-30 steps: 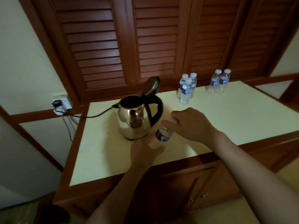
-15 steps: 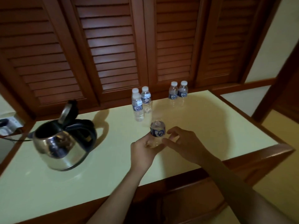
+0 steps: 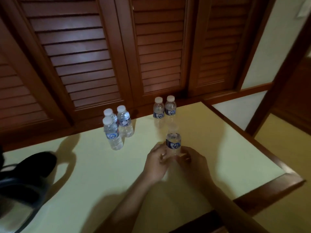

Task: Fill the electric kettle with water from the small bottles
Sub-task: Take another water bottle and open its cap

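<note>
Louvred wooden doors (image 3: 87, 52) fill the whole back of the view, dark and slatted, rising straight from the rear edge of the pale yellow desk (image 3: 104, 179) with its wooden border. Down at the far left edge, the electric kettle (image 3: 21, 187) is only partly in frame and blurred; its black lid (image 3: 39, 163) stands open, throwing a shadow on the desk top. Both forearms reach in from the bottom. The left hand (image 3: 155, 163) and the right hand (image 3: 193, 163) meet near the middle of the desk, fingers of both curled around the base of one small bottle (image 3: 173, 142), which stands upright between them, blue label facing us. Its cap looks to be off, though the top is too blurred to be sure. Behind and to the left, a cluster of three capped bottles (image 3: 116, 130) stands close together. At the back edge, against the doors, a pair of capped bottles (image 3: 164, 109) stands side by side, touching or nearly so.
</note>
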Demonstrator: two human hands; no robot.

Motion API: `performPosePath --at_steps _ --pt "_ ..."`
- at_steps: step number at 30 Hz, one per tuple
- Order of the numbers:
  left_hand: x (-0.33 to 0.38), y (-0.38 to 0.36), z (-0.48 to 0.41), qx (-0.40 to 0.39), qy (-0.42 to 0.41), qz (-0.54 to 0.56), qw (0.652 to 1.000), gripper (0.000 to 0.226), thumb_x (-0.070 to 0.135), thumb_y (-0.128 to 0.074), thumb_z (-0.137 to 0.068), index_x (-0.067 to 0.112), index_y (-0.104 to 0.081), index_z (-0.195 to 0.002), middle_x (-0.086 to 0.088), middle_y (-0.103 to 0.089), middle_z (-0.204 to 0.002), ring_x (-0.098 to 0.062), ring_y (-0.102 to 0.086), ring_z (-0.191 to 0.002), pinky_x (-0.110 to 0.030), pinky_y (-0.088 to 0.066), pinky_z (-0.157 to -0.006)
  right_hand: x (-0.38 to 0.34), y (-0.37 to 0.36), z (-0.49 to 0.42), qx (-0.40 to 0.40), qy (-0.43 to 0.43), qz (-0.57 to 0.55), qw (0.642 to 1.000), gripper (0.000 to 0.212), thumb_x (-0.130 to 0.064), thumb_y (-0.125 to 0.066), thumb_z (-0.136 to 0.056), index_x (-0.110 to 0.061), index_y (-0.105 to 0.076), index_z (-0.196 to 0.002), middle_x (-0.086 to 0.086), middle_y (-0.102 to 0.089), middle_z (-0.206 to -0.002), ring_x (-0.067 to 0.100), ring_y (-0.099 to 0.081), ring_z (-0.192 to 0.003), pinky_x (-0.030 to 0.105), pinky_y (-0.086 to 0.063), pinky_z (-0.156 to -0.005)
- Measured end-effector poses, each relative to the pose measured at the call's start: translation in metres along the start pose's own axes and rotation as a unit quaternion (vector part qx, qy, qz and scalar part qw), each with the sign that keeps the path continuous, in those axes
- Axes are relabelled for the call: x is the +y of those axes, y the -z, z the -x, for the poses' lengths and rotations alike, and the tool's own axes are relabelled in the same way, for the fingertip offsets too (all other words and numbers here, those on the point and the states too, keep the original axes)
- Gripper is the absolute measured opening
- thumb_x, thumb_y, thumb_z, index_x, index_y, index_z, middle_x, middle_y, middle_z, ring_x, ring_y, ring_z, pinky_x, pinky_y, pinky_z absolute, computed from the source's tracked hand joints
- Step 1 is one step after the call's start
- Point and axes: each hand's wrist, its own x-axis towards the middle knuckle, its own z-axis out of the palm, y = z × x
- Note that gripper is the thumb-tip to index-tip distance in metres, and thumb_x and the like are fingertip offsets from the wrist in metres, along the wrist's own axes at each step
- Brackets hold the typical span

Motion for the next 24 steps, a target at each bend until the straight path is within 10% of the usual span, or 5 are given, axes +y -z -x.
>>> performPosePath --at_steps 6,12,17,24 --pt "-0.01 -0.028 -0.043 0.018 0.026 0.111 0.993 0.041 0.011 -0.074 -0.09 0.021 -0.066 -0.128 0.014 -0.07 -0.122 0.001 -0.065 -0.112 -0.018 -0.053 -0.094 0.011 0.001 -0.046 0.046 0.026 0.019 0.998 0.03 -0.026 -0.072 -0.088 -0.022 -0.069 -0.117 -0.007 -0.072 -0.103 0.006 -0.064 -0.083 0.02 -0.049 -0.074" --pt "-0.023 -0.045 -0.071 0.086 0.045 0.037 0.995 0.051 0.029 -0.079 -0.086 0.023 -0.063 -0.135 0.015 -0.069 -0.121 0.003 -0.066 -0.103 -0.008 -0.049 -0.087 0.026 -0.003 -0.089 0.036 0.073 0.051 0.995 0.038 -0.044 -0.073 -0.085 -0.02 -0.067 -0.114 -0.008 -0.067 -0.094 0.014 -0.061 -0.077 0.025 -0.045 -0.071" --pt "-0.029 -0.054 -0.081 0.138 0.112 0.043 0.983 0.032 0.048 -0.081 -0.081 0.033 -0.067 -0.105 0.015 -0.075 -0.094 0.0 -0.071 -0.088 -0.031 -0.059 -0.08 0.034 -0.003 -0.111 0.051 0.142 0.019 0.988 0.04 -0.05 -0.064 -0.082 -0.018 -0.068 -0.107 -0.022 -0.059 -0.086 0.004 -0.051 -0.069 0.008 -0.037 -0.065" --pt "-0.025 -0.058 -0.081 0.139 0.099 -0.102 0.98 0.04 0.054 -0.063 -0.092 0.041 -0.064 -0.129 0.016 -0.075 -0.112 -0.001 -0.071 -0.095 -0.03 -0.059 -0.081 0.043 -0.006 -0.123 0.031 0.1 0.024 0.994 0.031 -0.043 -0.069 -0.088 -0.026 -0.065 -0.114 -0.01 -0.065 -0.092 0.011 -0.053 -0.078 0.028 -0.045 -0.072"
